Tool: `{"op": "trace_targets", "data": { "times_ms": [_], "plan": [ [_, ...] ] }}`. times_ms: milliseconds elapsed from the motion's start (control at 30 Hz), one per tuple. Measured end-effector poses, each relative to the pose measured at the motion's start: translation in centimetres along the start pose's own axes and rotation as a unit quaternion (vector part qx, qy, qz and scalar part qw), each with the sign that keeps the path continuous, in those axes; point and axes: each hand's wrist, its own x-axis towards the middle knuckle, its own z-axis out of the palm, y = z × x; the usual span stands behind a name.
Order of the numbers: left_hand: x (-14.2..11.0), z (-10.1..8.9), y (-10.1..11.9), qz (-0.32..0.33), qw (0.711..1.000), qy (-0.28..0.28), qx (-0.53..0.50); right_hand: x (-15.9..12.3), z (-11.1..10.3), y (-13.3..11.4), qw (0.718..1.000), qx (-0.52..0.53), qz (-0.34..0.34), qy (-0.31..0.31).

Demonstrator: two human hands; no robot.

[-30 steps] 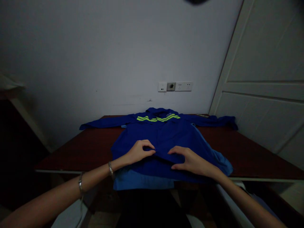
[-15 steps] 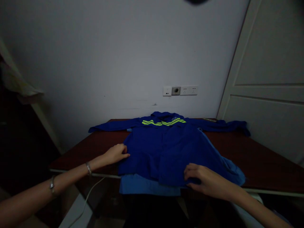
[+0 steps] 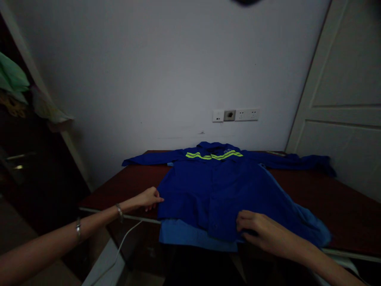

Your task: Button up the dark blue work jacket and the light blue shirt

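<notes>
A dark blue work jacket (image 3: 190, 180) with yellow-green reflective stripes lies spread front up, collar toward the wall and sleeves stretched to both sides. Light blue cloth (image 3: 198, 237) shows below its hem and along its right side. My left hand (image 3: 151, 198) is at the jacket's left edge, thumb and finger closed on the fabric there. Near the right part of the hem, my right hand (image 3: 257, 227) has its fingers curled and closed on the jacket's lower front. Fabric partly hides the fingertips of both hands.
The dark red-brown table (image 3: 119, 186) stands against a pale wall with a row of sockets (image 3: 235, 115). A white panelled door (image 3: 342, 147) is at the right. Below the table's left front edge hangs a white cable (image 3: 121, 245). Cloths (image 3: 13, 77) hang at the far left.
The view has swung left, so the jacket and table appear farther right. My left hand sits slightly lower along the jacket's edge, its lower fingers now showing. My right hand stays by the hem.
</notes>
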Motion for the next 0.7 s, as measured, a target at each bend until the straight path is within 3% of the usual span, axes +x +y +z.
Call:
{"op": "trace_targets", "data": {
  "times_ms": [133,300,433,700],
  "plan": [
    [0.0,-0.8,0.1,0.001,0.998,-0.033,-0.052,0.0,-0.3,-0.3,1.0,0.021,-0.007,-0.006],
    [-0.7,-4.3,-0.4,-0.012,0.987,-0.146,-0.07,0.0,-0.5,-0.1,0.997,0.078,0.003,-0.017],
    [-0.7,-6.2,-1.1,-0.024,0.979,-0.196,-0.05,0.2,-0.4,0.5,0.995,0.095,0.014,-0.032],
    [1.2,-5.7,-1.8,-0.022,0.958,-0.287,0.007,0.9,-2.2,0.2,0.99,0.11,0.028,-0.079]
  ]
}}
